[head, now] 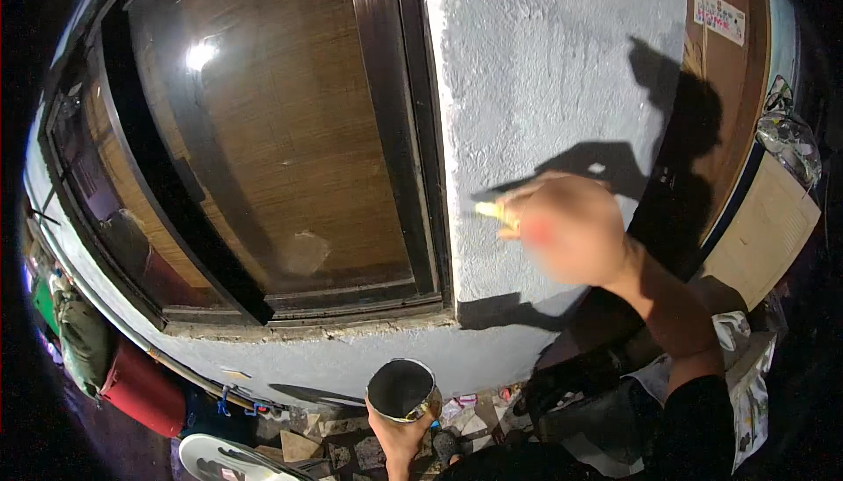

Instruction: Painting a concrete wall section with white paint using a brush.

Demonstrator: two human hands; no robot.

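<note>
Below the window, my left hand (398,438) grips a round open can (400,390) from beneath and the side. Its mouth faces up and the inside looks dark. My right hand (566,227) is raised against the textured pale grey wall (560,53), just right of the window frame. A narrow yellow tool (495,212) sticks out of its fingers toward the wall's edge; its exact kind is blurred. Much of this hand is smeared, so the finger positions are unclear. Whether the tool touches the wall cannot be told.
A dark-framed window (276,139) fills the left, with a rough sill (316,331) under it. At right stand a brown door (718,86) and a beige panel (757,237). Below lie a red bin (145,385), a white chair (224,458) and broken tiles (299,447).
</note>
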